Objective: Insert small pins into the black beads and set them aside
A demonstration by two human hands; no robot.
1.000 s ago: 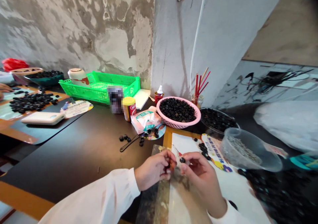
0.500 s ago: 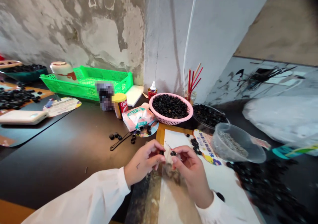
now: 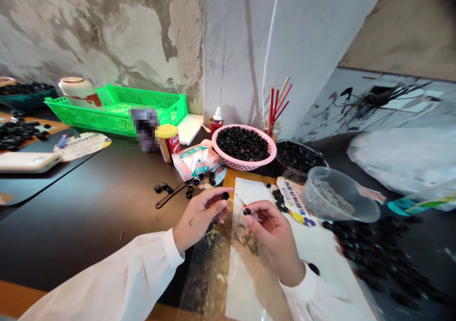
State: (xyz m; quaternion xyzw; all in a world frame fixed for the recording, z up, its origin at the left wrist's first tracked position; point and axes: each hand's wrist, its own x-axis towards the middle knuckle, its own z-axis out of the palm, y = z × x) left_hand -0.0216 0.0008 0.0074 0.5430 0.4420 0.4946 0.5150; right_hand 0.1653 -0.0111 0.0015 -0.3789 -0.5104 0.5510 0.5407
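Black beads [image 3: 224, 196] pinched, one in the left hand [image 3: 199, 215], one in the right hand [image 3: 274, 235], both closed

- a bright green plastic crate [image 3: 142, 109] against the wall, with a white ceramic pot [image 3: 75, 89] splashed red-brown at its end
- a can [image 3: 168, 140] with a yellow lid and red label, beside a pixelated, unreadable object [image 3: 145, 128]
- a tissue packet [image 3: 194, 163] lying just in front of the can
- a white-capped bottle [image 3: 217, 120] near red sticks in a glass jar [image 3: 272, 130]
- a white power bank [image 3: 26, 162] at the table's left
- a white plastic bag [image 3: 399, 162] heaped at right
- a stained plaster wall [image 3: 107, 31] with a white cable [image 3: 270, 50] running down it
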